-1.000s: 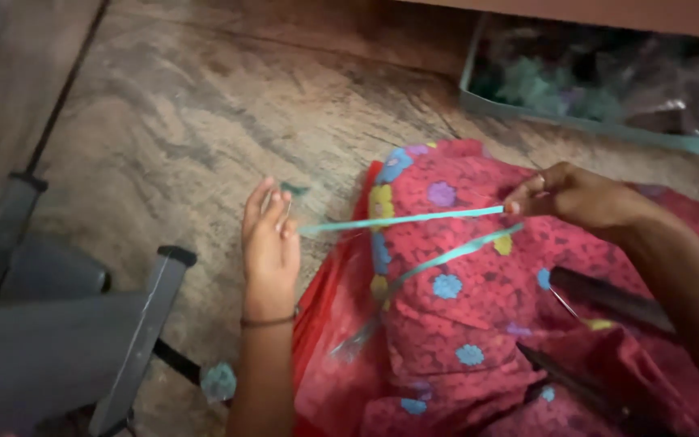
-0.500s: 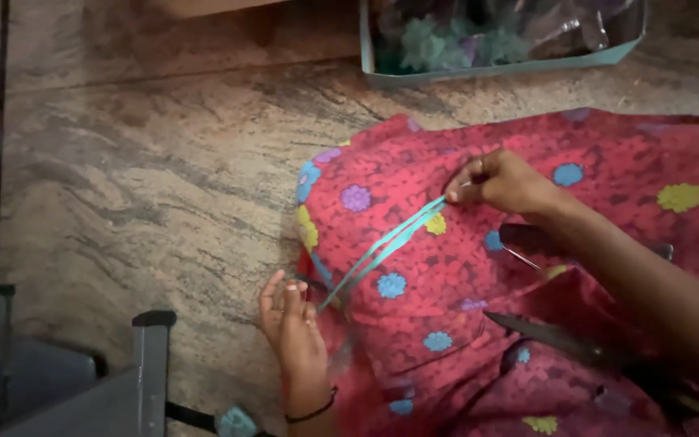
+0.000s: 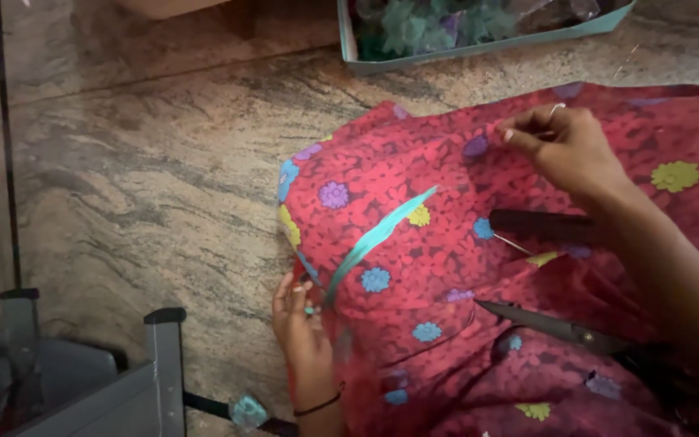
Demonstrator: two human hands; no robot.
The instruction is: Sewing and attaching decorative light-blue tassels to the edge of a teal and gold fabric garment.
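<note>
Teal ribbon (image 3: 378,237) lies slantwise across the red flowered cloth (image 3: 446,324), its long axis running from about seven o'clock up to one o'clock. Its lower end sits at the left hand (image 3: 301,324), low on the cloth's left edge, where the fingertips (image 3: 305,303) are pinched around it. The upper end tapers out near the middle of the cloth, free of any hold that I can see.

From that free tip, the right hand (image 3: 568,146) lies off toward two o'clock, well apart, resting on the cloth with thumb and forefinger pressed together. Whether a thread or needle is pinched there I cannot tell; nothing shows clearly between them. So the left hand is the near one, at the ribbon itself.

Below the right wrist, at about four o'clock from the ribbon's tip, a dark stick-like tool (image 3: 540,225) lies on the cloth, and lower still a pair of dark scissors (image 3: 552,326), blades pointing left. A teal-rimmed tray (image 3: 479,50) of bits sits on the stone floor (image 3: 139,178) at twelve o'clock. A grey metal frame (image 3: 163,364) stands at the lower left.
</note>
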